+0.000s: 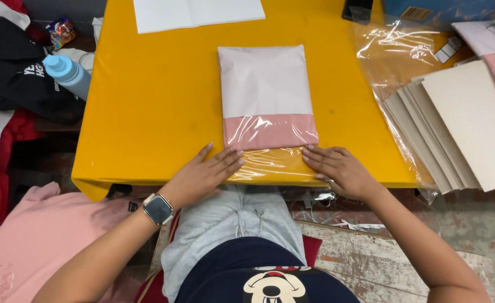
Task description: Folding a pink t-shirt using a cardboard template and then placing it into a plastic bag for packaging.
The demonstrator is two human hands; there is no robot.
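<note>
Single head-worn view, looking steeply down and forward from close above the near edge of the yellow plastic-covered table (158, 101).

A bagged folded garment (266, 98) lies mid-table (158, 101), both hands flat at its near edge: left hand (202, 175), right hand (340, 168). Stacked cardboard sheets (455, 123) lie to the right, paper (197, 12) behind, a bottle (68, 74) off the left edge

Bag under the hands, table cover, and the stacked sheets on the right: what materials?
Bag: thin clear plastic film, glossy; glare streaks and crinkles show.
Table cover: smooth yellow sheet, probably vinyl or coated cloth; it drapes over the edge.
Stacked sheets: matte grey-beige card, likely paperboard; stiff, flat edges.
</note>
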